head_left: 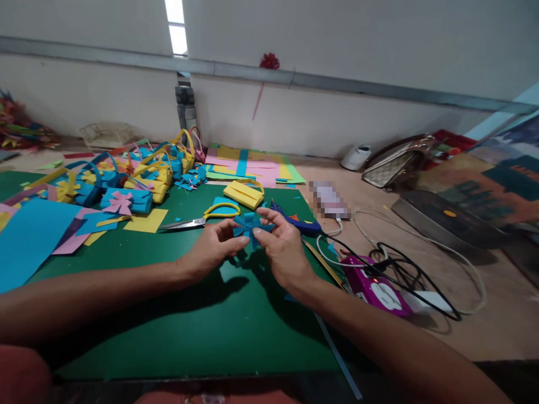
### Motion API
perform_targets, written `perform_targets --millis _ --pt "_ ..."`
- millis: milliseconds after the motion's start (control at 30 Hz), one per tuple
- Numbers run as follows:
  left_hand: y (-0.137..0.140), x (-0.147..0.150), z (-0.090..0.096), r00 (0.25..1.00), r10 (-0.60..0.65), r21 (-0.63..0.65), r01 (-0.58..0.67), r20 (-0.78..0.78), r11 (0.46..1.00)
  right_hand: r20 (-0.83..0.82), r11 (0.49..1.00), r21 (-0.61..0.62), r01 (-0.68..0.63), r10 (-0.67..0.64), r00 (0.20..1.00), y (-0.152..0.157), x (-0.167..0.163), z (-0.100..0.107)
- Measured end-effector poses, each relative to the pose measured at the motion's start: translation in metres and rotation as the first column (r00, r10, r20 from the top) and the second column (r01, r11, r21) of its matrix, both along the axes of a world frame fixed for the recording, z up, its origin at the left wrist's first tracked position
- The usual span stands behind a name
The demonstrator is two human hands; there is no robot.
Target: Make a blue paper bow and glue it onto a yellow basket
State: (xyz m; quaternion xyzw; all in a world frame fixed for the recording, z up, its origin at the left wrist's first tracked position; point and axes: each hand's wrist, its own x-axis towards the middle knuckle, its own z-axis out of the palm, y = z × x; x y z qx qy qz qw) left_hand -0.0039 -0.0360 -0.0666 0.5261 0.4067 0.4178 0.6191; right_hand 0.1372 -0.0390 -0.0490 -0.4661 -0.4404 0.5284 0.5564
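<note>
Between my two hands is a blue paper flower [249, 223], held above a green cutting mat [177, 331]. My left hand [217, 247] pinches its left side with thumb and fingers. From the right, my right hand [284, 247] grips another petal, thumb on top. Yellow-handled scissors [210, 217] lie just beyond my left hand, blades pointing left. Behind the flower sits a small yellow paper bag [243, 193] with a handle. A blue glue gun [301, 224] rests beyond my right hand.
Several finished paper bags [126, 199] crowd the left back, near blue paper sheets [40, 238]. Stacked coloured paper [256, 165] lies at the back. On the right are a phone [330, 199], a purple power strip [374, 286], tangled cables and a handbag [391, 163].
</note>
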Motion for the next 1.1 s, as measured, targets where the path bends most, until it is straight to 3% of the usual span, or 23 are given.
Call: perform_targets --millis 200,400,500,733,967,1100 --pt "0.010 -0.002 -0.011 0.996 0.050 -0.080 -0.044 0.080 0.996 -0.036 0.996 -0.078 -0.038 0.035 0.999 0.001 0.001 -0.007" --pt "0.015 -0.008 -0.005 0.991 0.081 -0.064 -0.074 0.106 0.995 0.034 0.973 -0.150 -0.177 0.184 0.982 -0.003 0.002 -0.008" --pt "0.015 -0.009 0.000 0.995 0.063 -0.054 -0.058 0.083 0.997 0.110 0.970 -0.129 -0.207 0.222 0.969 -0.004 0.004 -0.005" --pt "0.012 -0.009 0.003 1.000 -0.021 -0.057 0.020 -0.021 0.998 0.187 0.984 -0.072 -0.162 0.173 0.967 0.000 0.008 -0.001" --pt "0.012 -0.009 -0.010 0.985 -0.120 -0.176 0.141 0.121 0.974 0.166 0.997 -0.046 -0.065 0.072 0.983 0.004 0.008 -0.005" --pt "0.010 -0.008 -0.008 0.986 -0.151 -0.217 0.164 0.075 0.962 0.141 0.998 -0.044 -0.043 0.049 0.989 0.004 0.008 -0.006"
